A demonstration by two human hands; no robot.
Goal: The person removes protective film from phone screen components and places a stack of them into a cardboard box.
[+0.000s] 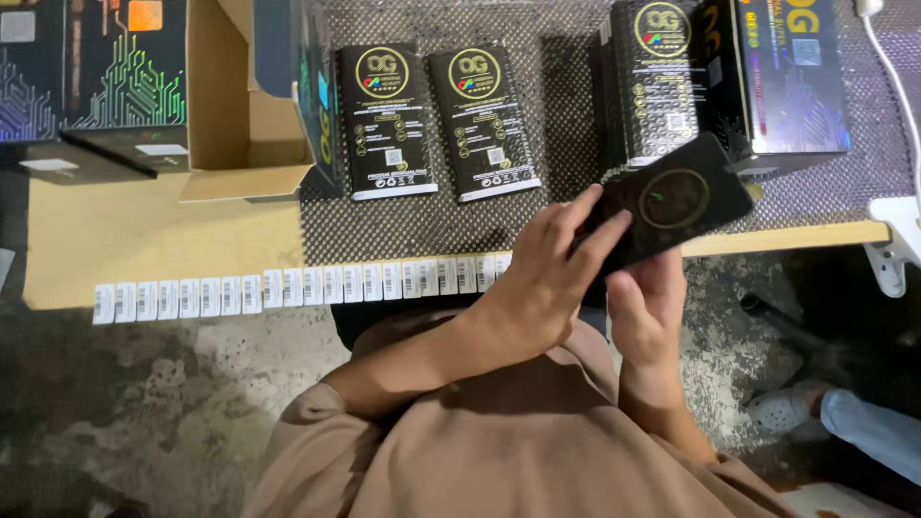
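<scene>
Label strip before two packets (on mat)

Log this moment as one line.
left hand: on black box | right hand: holds box | label strip: table edge

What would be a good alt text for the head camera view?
Both hands, left hand and right hand, hold a flat black packet over the table edge. Two similar packets lie on the table, and a strip of barcode labels lines its edge.

An open cardboard box sits near a barcode-sticker strip.
</scene>
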